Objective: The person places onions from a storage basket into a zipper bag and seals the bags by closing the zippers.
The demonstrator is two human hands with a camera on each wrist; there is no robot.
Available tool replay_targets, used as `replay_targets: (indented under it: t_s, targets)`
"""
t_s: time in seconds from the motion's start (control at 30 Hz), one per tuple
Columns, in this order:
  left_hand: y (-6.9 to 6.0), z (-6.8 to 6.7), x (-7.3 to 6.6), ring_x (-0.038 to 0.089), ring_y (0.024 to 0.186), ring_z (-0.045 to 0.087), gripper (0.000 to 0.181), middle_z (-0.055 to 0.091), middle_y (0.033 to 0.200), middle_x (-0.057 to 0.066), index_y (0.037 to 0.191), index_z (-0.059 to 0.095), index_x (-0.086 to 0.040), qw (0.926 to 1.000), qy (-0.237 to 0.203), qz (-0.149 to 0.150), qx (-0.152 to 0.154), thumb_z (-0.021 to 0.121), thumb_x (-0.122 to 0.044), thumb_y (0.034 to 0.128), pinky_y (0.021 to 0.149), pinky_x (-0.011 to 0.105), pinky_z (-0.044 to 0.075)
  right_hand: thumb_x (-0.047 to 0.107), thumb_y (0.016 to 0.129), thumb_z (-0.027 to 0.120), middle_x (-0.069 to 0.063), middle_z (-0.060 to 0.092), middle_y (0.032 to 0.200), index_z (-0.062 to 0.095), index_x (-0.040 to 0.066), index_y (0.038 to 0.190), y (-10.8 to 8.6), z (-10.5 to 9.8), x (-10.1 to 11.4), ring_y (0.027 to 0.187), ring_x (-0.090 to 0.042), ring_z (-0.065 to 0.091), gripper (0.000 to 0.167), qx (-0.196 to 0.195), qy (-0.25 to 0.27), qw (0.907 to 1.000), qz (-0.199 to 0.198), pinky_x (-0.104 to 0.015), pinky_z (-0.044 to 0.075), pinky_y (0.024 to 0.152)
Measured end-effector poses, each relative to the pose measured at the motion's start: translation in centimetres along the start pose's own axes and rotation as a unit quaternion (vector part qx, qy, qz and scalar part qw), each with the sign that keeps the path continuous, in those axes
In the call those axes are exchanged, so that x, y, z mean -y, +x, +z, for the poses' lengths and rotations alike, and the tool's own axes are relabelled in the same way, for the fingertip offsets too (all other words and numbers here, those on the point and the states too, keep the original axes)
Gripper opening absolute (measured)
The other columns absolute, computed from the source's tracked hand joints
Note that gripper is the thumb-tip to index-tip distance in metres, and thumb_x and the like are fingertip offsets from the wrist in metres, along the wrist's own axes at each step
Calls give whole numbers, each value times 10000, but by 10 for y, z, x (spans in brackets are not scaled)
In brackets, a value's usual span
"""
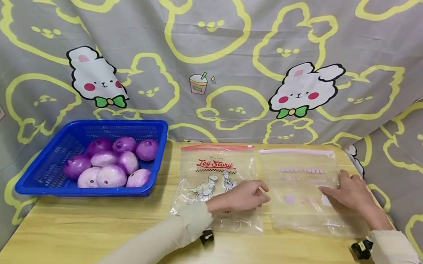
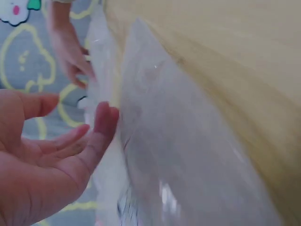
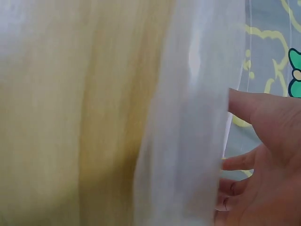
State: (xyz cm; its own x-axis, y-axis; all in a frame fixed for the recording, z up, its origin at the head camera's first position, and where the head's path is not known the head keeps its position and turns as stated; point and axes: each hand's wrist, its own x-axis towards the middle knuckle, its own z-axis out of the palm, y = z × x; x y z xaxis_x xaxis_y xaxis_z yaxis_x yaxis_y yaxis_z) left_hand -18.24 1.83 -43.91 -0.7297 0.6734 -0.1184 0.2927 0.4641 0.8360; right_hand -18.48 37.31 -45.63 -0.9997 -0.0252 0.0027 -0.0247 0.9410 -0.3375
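Two clear zip bags lie flat, one beside the other. The left bag point(image 1: 212, 171) has a red slider zip, red "Toy Story" lettering and line-drawn characters. A pale pink zip and faint pink print mark the right bag point(image 1: 295, 183). My left hand point(image 1: 241, 196) hovers over the lower right part of the Toy Story bag, fingers loosely bent and holding nothing. At the right edge of the pink-zip bag is my right hand point(image 1: 357, 194), thumb and fingers apart. In the right wrist view its thumb point(image 3: 244, 103) meets the bag's edge; fingertip contact is partly hidden.
A blue plastic basket point(image 1: 87, 194) holding several purple onions point(image 1: 112, 176) stands at the left of the wooden table point(image 1: 259, 263). A grey curtain point(image 1: 221, 76) with cartoon prints hangs behind the table and along its right side.
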Motion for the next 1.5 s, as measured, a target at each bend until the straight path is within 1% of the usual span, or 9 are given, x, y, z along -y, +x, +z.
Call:
replay_targets:
  t_s: [0.17,0.33,0.47,0.63,0.77,0.9,1.13,1.27,1.5]
  targets:
    - [18,13,-7,204,639,690,285,707,780,79,1215,615,-46,9951,-539,-813,-164,625,-209,982,608,279,560,371,880,756,-515,444,1152,-13,-149,1508,-6,4,-1,1036,-615,497,1120,-250,1074,9939,-37,-657,440,845]
    - [20,14,-11,214,650,691,323,701,799,76,1245,638,-22,9939,-594,-916,-143,630,-204,978,635,271,560,280,937,700,-84,562,714,-79,-82,1537,-13,-7,-2,634,-205,605,1047,-292,2426,9688,411,-328,498,568]
    - [21,9,-11,182,693,675,335,671,824,59,1258,649,-1,9961,-527,-681,-189,594,-207,1000,644,244,554,248,973,655,27,514,674,379,-138,1387,-20,-29,8,630,-89,541,630,-34,3177,9478,287,-258,458,576]
    - [25,1,-14,177,805,683,352,674,1056,96,1265,635,-3,9978,-571,-251,-207,538,-246,1031,698,231,555,177,978,649,-52,530,648,599,19,1156,-38,-60,38,552,-166,456,243,-651,2994,9509,-438,-341,346,484]
    - [29,-4,-17,179,938,677,463,574,1383,97,1418,516,-22,9970,-753,-17,-178,535,-277,1033,772,260,568,83,947,671,-21,461,597,596,114,1336,-51,-83,64,472,-138,380,397,-1393,2599,9516,-862,-331,297,420]
    - [31,-10,-20,209,940,645,501,555,1363,84,1458,461,-8,9950,-985,167,-54,533,-268,1035,753,292,563,6,887,715,53,367,529,649,122,1299,-63,-93,89,425,-72,305,433,-2126,2144,9431,-1394,-276,249,399]
    - [17,-46,-27,267,1217,542,593,394,1502,174,1523,344,-31,9987,-353,363,7,481,-358,1048,928,304,514,25,909,643,65,385,618,690,17,843,-77,-95,136,549,38,291,82,-3414,1691,8733,-3038,-163,221,479]
    - [3,-69,-37,269,1190,562,507,460,1463,138,1462,443,-61,9944,-823,576,-317,445,-373,1061,922,363,529,210,980,475,17,386,630,599,14,705,-88,-101,164,579,29,275,361,-4103,1135,8304,-3594,-128,186,500]
    - [-28,-100,-61,378,1137,588,615,632,1202,181,1284,550,84,9381,-3018,1538,-727,293,-440,1087,917,551,510,7,774,301,23,353,626,755,78,1097,-98,-91,199,536,-23,183,562,-4474,247,7769,-4423,-169,98,440]
